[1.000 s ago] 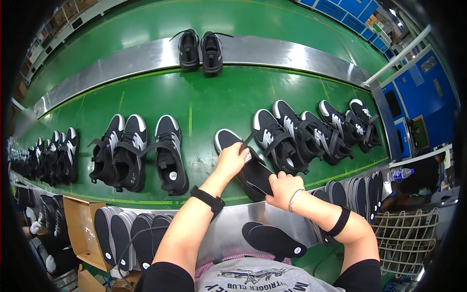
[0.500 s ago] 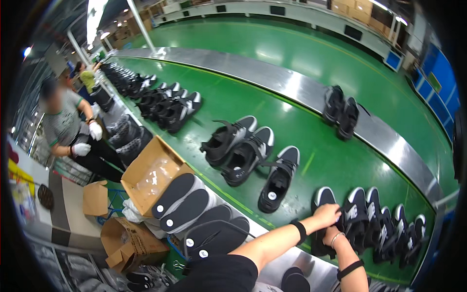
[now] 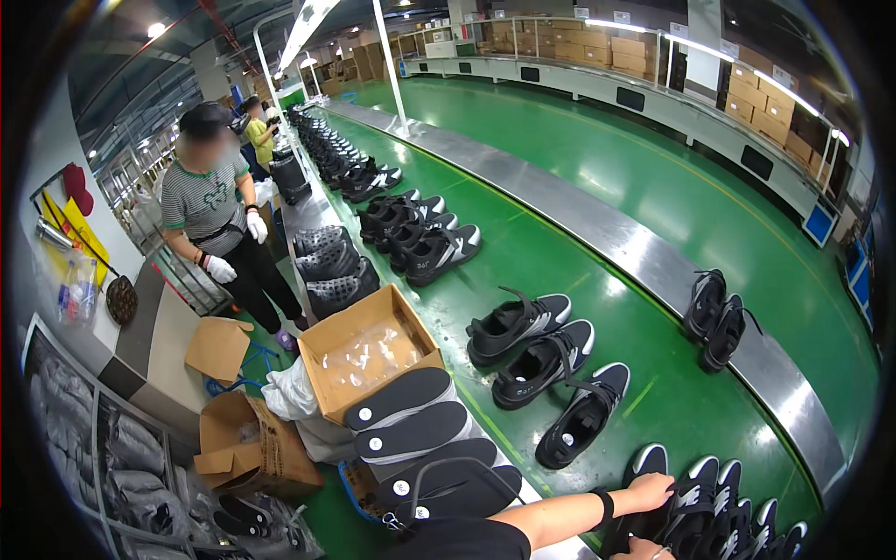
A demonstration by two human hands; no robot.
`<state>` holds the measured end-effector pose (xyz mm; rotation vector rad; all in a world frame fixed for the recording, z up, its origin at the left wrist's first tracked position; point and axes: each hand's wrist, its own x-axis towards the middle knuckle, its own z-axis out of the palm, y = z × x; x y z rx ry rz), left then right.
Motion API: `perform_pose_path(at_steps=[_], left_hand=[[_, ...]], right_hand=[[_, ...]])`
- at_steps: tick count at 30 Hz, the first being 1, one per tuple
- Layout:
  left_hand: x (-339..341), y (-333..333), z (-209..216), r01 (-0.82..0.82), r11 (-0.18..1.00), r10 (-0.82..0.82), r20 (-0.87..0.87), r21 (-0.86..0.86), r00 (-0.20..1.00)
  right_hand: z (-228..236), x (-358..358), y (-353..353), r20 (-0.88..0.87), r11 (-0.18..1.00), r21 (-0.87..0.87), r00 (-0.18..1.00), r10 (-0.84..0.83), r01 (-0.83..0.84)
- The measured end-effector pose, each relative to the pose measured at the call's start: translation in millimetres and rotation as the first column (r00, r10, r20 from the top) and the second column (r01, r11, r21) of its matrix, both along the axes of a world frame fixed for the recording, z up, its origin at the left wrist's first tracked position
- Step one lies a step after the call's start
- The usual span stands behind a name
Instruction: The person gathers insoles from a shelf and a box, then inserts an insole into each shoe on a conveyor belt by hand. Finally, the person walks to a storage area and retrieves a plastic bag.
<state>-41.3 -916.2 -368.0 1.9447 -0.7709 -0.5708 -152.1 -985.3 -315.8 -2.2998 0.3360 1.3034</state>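
At the lower right, my left hand [image 3: 649, 491] lies over the opening of a black sneaker [image 3: 651, 459] with a grey-and-white toe, its fingers curled closed on the shoe's upper. Just below it, my right hand [image 3: 644, 548] is by the heel end of the same sneaker. The lower edge of the picture cuts it off, so its grip does not show. More sneakers [image 3: 695, 495] of this kind stand in a row to the right. To the left is a single sneaker [image 3: 582, 416], with a pair [image 3: 543, 364] beyond it.
A green conveyor belt [image 3: 523, 243] carries rows of shoes away to the far left. One pair [image 3: 716, 319] sits on the metal rail [image 3: 607, 238]. Shoe soles [image 3: 411, 432] and a cardboard box [image 3: 418, 313] line the near edge. A gloved co-worker [image 3: 210, 201] stands at the left.
The view has swung up and to the left, so the scene sits lower and further right. My hands remain at the same sneaker. The co-worker's gloved hands have shifted slightly.
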Motion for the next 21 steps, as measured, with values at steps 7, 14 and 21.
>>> perform_pose_path(at_steps=[7,14,21], left_hand=[[-3,8,-1,-0.001,1.0,0.001,0.025,0.012,1.0],[-21,12,6,0.052,0.999,-0.052,0.1,0.006,0.994],[31,33,6,0.053,0.998,-0.041,0.397,-0.019,0.917]], right_hand=[[-1,1,8,0.157,0.969,0.178,0.967,-0.202,0.174],[-98,-8,-29,-0.007,0.04,0.777,0.071,-0.997,0.629],[-48,14,2,-0.251,-0.172,0.931,0.224,-0.942,0.322]])
